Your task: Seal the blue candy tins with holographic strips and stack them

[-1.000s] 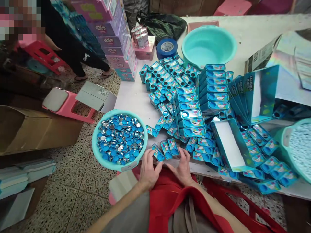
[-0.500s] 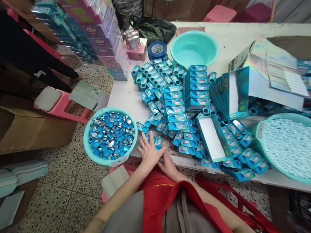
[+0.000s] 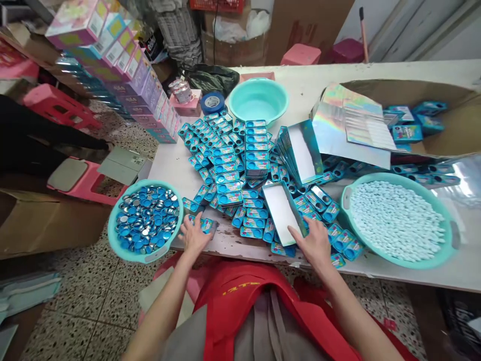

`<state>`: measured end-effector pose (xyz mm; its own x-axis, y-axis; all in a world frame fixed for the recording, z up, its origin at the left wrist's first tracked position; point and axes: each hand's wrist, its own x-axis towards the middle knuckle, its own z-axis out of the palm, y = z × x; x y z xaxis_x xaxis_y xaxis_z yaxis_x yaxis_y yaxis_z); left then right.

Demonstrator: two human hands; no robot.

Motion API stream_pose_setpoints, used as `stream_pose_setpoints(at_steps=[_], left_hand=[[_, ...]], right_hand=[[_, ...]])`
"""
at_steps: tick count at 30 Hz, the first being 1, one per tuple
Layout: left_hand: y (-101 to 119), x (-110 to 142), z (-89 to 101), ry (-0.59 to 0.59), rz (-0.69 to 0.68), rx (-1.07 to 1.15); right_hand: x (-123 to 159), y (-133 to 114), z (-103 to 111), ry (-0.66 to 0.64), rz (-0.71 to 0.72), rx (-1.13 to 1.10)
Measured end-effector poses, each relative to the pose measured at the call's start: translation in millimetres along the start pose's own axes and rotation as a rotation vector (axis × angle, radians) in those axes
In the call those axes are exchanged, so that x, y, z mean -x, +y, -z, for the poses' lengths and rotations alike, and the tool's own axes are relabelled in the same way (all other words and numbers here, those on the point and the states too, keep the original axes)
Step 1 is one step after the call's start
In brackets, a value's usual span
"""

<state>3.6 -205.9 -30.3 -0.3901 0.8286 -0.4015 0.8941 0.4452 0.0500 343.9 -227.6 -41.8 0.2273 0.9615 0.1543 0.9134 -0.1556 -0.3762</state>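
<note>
The open carton (image 3: 278, 206) lies slanted among loose packets (image 3: 254, 222); a tug could scatter them. The right hand (image 3: 316, 241) straddles its wall, pinch unclear. The left hand (image 3: 194, 239), fingers spread and ungripping, could knock nearby packets askew.

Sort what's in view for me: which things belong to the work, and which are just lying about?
Seemingly in the work:
small blue boxes, at the left hand
white-lined blue carton, at the right hand
tub of round pieces, beside the left hand

Probably just lying about:
blue tape roll
black plastic bag
</note>
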Motion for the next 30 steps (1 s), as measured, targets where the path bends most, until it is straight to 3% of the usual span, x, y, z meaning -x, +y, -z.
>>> stream_pose_setpoints(at_steps=[3,6,8,10,13,16,20,22,25,28,30], left_hand=[[-14,22,29.6,-0.058,-0.091,0.1],[-8,52,68.1,-0.171,-0.334,0.405],[20,63,89.0,-0.328,-0.514,0.662],[66,60,99.0,-0.481,-0.658,0.838],[146,35,93.8,-0.59,-0.86,0.808],[210,9,78.2,-0.498,-0.984,0.461],[250,-8,68.5,-0.218,-1.095,-0.071],[254,-9,69.3,-0.06,-1.135,-0.256],[245,1,67.4,0.113,-1.186,-0.365],[227,32,49.1,0.312,-1.195,-0.287],[220,65,24.6,0.374,-1.207,-0.189]], right_hand=[[0,14,-11,-0.207,-0.053,-0.038],[7,13,-16,-0.226,-0.072,-0.118],[10,11,-18,-0.182,-0.087,-0.168],[11,10,-19,-0.14,-0.09,-0.21],[10,10,-19,-0.096,-0.078,-0.24],[8,11,-19,-0.07,-0.076,-0.239],[3,8,-24,-0.075,-0.083,-0.207],[0,4,-26,-0.099,-0.118,-0.207],[1,3,-16,-0.096,-0.143,-0.303],[24,22,7,0.089,-0.118,-0.466],[50,45,24,0.264,-0.253,-0.512]])
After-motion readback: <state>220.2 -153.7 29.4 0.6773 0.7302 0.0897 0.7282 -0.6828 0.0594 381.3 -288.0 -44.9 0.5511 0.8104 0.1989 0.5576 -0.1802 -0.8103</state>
